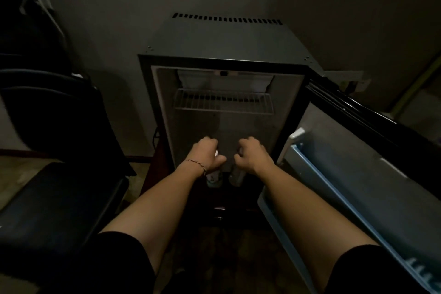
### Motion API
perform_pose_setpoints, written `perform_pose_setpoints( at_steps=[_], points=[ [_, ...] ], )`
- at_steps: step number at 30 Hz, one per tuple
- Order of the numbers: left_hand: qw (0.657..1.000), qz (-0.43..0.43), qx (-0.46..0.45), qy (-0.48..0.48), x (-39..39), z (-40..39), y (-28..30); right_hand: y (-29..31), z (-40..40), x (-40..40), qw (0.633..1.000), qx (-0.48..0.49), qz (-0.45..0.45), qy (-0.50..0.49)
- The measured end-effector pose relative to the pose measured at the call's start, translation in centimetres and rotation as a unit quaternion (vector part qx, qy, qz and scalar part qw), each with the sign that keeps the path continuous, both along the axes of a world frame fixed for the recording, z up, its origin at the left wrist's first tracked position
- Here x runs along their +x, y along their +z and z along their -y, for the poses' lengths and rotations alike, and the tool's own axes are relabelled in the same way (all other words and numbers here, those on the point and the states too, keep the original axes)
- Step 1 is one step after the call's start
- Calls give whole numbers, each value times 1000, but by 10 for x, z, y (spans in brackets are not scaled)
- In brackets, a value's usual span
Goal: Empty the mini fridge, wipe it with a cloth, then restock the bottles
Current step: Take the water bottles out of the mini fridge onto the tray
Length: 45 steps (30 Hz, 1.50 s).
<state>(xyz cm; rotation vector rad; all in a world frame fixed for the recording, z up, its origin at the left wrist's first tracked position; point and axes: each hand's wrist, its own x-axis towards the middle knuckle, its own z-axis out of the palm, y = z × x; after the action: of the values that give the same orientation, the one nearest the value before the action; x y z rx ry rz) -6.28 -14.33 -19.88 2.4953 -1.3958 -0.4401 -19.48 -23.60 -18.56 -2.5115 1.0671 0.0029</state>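
mini fridge stood with its door swung open to the right; wire shelf up top was bare. both hands were at the fridge's lower front edge, each curled round the top of an upright bottle: left hand gripped the left bottle, which had a pale label, and right hand gripped the right bottle, which looked clear. the two bottles stood just beside each other, right at the sill of the cabinet. judged step: either lifting the pair out or setting them back in; the frame alone did not settle which. note for doing it well: keep both bottles upright, hold below the cap rather than on it so neither slips, move them straight across the sill without knocking them together, and keep the right forearm off the open door and its door shelf. a dark chair stood close on the left, so the left elbow had little room. hard to read: the light was very low; the fridge floor behind the hands was hidden, so any further bottles could not be counted; caps and fingers on the far side were covered; no cloth was seen; the door's lower end was cut off by the frame edge.
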Motion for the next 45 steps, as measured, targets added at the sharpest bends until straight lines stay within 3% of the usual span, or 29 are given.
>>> perform_pose_setpoints(
  at_steps=[14, 25, 37, 45],
  points=[
    [996, 64, -51, -39, -98, -127, 56, 49, -124, -110, 997, -55, 52, 24],
    [992, 3, -45, -116, -242, -203, 54, 60, -218, -248, 998, -49, 39, -26],
    [975, -7, -49, -214, -402, -174, 65, 56, -193, -417, 998, -34, 17, -52],
    [979, -36, -28, -197, -515, -118, 58, 43, -117, -517, 998, -32, -44, -37]
  ],
)
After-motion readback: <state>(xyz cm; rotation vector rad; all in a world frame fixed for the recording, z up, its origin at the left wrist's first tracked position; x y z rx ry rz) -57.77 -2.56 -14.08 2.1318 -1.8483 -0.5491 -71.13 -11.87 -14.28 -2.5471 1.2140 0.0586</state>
